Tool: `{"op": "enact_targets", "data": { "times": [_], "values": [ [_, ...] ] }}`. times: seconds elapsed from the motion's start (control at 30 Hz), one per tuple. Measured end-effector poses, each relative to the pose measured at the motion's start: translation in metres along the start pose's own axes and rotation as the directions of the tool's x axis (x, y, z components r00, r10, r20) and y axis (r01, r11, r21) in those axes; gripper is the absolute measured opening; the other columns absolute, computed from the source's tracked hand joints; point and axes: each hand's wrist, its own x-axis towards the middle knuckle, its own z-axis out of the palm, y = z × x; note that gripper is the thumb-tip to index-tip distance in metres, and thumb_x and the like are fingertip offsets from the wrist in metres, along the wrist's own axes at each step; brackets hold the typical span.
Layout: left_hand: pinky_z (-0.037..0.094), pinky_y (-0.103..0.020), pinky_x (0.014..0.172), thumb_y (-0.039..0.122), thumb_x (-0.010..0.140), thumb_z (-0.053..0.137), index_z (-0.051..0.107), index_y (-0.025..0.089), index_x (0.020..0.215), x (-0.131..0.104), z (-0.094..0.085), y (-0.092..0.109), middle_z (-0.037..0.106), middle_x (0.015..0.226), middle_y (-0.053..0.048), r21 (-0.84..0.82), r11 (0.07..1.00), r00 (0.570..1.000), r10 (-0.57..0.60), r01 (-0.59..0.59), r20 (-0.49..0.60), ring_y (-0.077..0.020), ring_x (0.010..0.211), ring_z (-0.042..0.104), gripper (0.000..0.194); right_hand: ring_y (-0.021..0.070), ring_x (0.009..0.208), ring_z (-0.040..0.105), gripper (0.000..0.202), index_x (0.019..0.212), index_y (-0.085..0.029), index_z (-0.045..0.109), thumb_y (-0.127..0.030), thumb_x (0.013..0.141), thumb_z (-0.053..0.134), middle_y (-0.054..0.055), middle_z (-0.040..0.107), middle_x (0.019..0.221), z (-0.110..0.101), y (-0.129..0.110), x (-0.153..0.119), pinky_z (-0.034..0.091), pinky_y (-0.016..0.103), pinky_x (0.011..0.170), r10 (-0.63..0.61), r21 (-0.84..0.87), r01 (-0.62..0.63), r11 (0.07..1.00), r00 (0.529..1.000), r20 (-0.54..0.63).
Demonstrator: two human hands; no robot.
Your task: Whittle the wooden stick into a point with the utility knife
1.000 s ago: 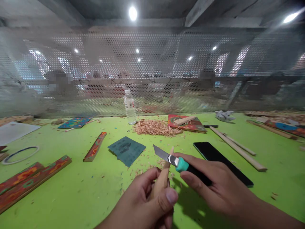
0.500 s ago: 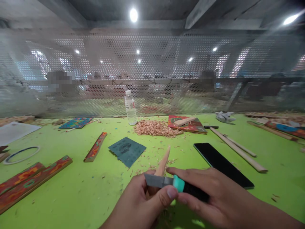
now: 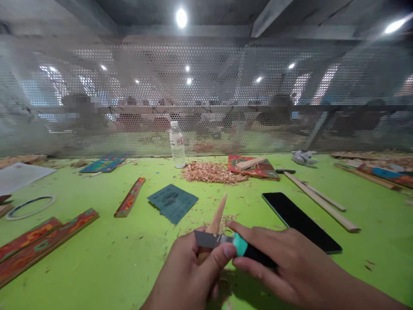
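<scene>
My left hand (image 3: 196, 267) is closed round a pointed wooden stick (image 3: 218, 217), whose tip points up and away from me. Its thumb presses against the knife near the turquoise collar. In my right hand (image 3: 284, 262) is the black handle of a knife (image 3: 208, 240); the flat blade lies across the stick, pointing left. My palm hides the stick's lower end. Wood shavings (image 3: 227, 284) lie on the green table below the hands.
Ahead are dark sandpaper (image 3: 173, 202), a shavings pile (image 3: 211, 172) and a water bottle (image 3: 177, 146). A black phone (image 3: 300, 219) and a hammer (image 3: 322, 202) lie right; painted wood strips (image 3: 48, 245) lie left. A perforated metal screen (image 3: 206, 86) stands behind the table.
The stick's tip has shifted slightly left, and the knife with my right hand has moved a little left too. Both hands keep their holds.
</scene>
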Motion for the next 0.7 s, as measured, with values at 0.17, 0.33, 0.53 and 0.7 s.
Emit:
{"op": "enact_targets", "data": {
  "times": [0.17, 0.33, 0.53, 0.7],
  "values": [
    [0.026, -0.025, 0.049, 0.080, 0.080, 0.071, 0.055, 0.021, 0.068, 0.001, 0.000, 0.000, 0.041, 0.049, 0.008, -0.037, 0.999, 1.000, -0.003, 0.002, -0.008, -0.0102, 0.048, 0.033, 0.062, 0.0283, 0.084, 0.084, 0.056, 0.144, -0.008, 0.063, -0.048, 0.116, 0.036, 0.016, 0.084, 0.111, 0.004, -0.003, -0.002, 0.068, 0.039, 0.067, 0.046, 0.031, -0.047, 0.998, 0.999, 0.017],
    [0.024, -0.025, 0.048, 0.075, 0.084, 0.072, 0.050, 0.022, 0.061, -0.001, 0.000, 0.004, 0.038, 0.047, 0.008, 0.020, 1.000, 0.998, -0.010, 0.011, -0.055, -0.0092, 0.047, 0.029, 0.062, 0.0285, 0.083, 0.084, 0.052, 0.146, -0.009, 0.061, -0.046, 0.114, 0.042, 0.016, 0.084, 0.111, 0.009, -0.005, -0.005, 0.068, 0.038, 0.069, 0.099, 0.066, -0.099, 0.993, 0.995, 0.004],
    [0.023, -0.025, 0.047, 0.079, 0.083, 0.070, 0.046, 0.023, 0.055, 0.001, 0.000, 0.002, 0.036, 0.043, 0.008, 0.017, 0.998, 0.997, -0.058, 0.060, -0.059, -0.0084, 0.043, 0.027, 0.067, 0.0257, 0.075, 0.082, 0.044, 0.148, -0.020, 0.062, -0.041, 0.112, 0.048, 0.011, 0.085, 0.098, 0.008, -0.007, -0.004, 0.066, 0.033, 0.066, 0.098, 0.036, -0.097, 0.995, 0.994, -0.042],
    [0.022, -0.025, 0.045, 0.085, 0.080, 0.067, 0.043, 0.024, 0.050, 0.002, 0.001, 0.002, 0.034, 0.038, 0.008, 0.008, 0.997, 0.995, -0.072, 0.073, -0.064, -0.0076, 0.040, 0.025, 0.073, 0.0246, 0.062, 0.080, 0.049, 0.141, -0.011, 0.062, -0.045, 0.116, 0.037, 0.010, 0.082, 0.086, 0.009, -0.011, -0.003, 0.059, 0.033, 0.051, 0.039, -0.115, -0.050, 0.992, 0.994, -0.102]
  ]
}}
